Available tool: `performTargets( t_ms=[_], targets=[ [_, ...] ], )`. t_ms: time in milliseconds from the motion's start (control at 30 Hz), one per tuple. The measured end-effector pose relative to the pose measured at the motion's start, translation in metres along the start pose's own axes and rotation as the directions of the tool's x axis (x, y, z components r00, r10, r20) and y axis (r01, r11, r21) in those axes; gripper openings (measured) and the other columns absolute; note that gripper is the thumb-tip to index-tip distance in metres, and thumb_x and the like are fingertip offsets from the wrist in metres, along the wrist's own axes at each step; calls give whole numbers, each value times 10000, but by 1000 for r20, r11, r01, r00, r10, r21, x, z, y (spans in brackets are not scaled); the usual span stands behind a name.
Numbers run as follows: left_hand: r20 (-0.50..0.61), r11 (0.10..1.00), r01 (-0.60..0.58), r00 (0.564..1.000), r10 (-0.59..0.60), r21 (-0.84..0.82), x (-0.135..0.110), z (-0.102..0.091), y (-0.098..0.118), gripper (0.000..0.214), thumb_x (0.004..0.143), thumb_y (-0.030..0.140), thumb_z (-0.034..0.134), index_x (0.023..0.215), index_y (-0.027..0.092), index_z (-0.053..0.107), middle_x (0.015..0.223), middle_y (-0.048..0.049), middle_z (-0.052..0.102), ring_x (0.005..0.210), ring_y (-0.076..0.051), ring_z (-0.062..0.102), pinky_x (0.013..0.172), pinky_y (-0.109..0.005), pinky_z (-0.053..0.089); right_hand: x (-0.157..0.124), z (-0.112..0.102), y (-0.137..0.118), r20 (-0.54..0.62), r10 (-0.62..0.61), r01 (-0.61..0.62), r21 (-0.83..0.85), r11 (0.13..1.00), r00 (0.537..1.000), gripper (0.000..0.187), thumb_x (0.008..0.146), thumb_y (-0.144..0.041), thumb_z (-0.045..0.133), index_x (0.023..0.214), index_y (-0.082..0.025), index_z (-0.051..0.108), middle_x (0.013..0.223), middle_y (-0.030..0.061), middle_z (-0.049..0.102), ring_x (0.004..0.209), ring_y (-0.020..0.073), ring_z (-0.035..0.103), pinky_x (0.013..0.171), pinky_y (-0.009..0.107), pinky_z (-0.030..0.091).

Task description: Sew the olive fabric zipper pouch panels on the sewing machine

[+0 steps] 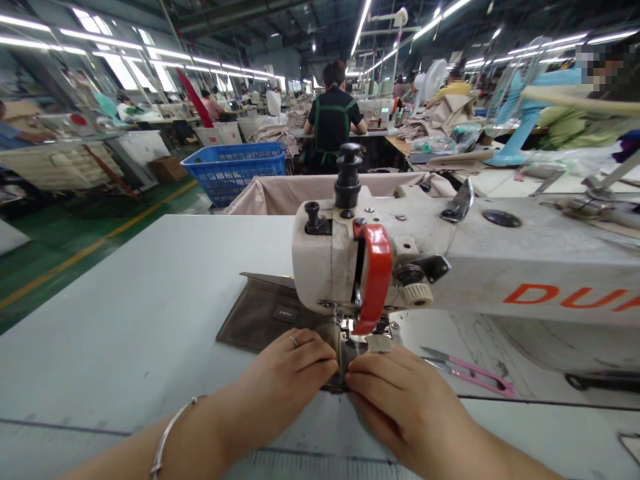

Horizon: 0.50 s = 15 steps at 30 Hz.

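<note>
A dark brown fabric piece (260, 312) with a small label lies on the white table, its right part under the needle area of a sewing machine (327, 257). My left hand (295, 370) grips the piece's near edge just left of the presser foot, fingers bent together. To the right of the foot, my right hand (395, 387) pinches the same piece, its fingertips close to the left ones. The fabric between the fingertips is partly hidden. A red guard (374, 277) covers the front of the machine head.
Pink-handled thread snips (475, 375) lie right of my right hand. Behind the table (125, 307) are a beige cloth-lined bin (300, 190) and a blue basket (235, 167). A co-worker (334, 117) sits beyond, back turned. A light-blue fan (520, 127) stands at right.
</note>
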<state>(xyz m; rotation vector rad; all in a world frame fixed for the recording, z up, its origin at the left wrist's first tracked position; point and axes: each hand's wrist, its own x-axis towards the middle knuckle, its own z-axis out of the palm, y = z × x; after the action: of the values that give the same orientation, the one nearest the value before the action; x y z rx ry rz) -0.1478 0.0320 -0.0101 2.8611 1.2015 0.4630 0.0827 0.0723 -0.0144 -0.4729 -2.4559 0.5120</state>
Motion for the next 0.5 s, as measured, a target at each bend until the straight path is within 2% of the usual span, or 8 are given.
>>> performTargets(
  t_ms=[133,233,500],
  targets=[
    [-76,998,-55,996,57,26,-4,1,-1,214,982,97,456,1098,135,633,1096,-58,704,1063,-164,617,1016,-304,486,2,1,0,15,-11,12,-22,1000,1000,359,938,-85,498,1271,-194,575,1169,54,668,999,247,595,857,415,508],
    [-127,996,-88,988,89,14,-6,4,-6,229,1003,106,426,1140,117,609,1119,-43,713,1087,-144,621,1033,-279,474,3,3,0,10,-9,9,-28,1000,1000,385,918,-67,497,1275,-194,569,1155,48,674,1005,251,595,867,426,516],
    [-106,998,-61,993,58,-24,6,3,-25,171,989,143,490,1097,149,622,1103,-41,728,1045,-155,664,967,-268,521,3,10,4,-31,64,-67,-101,993,997,346,918,-91,505,1240,-179,594,1139,88,651,1016,280,584,874,480,526]
  ],
)
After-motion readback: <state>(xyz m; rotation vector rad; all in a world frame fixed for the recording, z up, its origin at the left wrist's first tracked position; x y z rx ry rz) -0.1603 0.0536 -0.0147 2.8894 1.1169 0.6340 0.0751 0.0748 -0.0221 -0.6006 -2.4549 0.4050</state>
